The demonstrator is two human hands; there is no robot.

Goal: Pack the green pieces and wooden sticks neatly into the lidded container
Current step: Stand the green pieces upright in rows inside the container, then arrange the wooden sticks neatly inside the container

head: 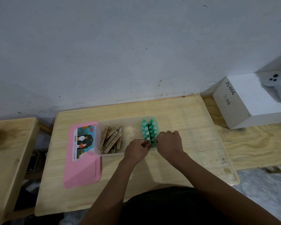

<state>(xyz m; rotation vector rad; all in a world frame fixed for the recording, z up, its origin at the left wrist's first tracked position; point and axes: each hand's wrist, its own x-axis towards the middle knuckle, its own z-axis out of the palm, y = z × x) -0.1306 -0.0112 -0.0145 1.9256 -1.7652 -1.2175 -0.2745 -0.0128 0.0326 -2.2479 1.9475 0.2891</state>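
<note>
Green pieces point(148, 130) stand upright, two rows running front to back.

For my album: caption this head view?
Left hand and right hand arrange green pieces in container beside wooden sticks.

A plain black garment point(169, 208) is worn.

I see the clear container point(111, 154) open, green pieces point(148, 129) upright in two rows at its right end, wooden sticks point(111, 139) heaped aslant left, pink lid point(82, 171) flat alongside.
</note>
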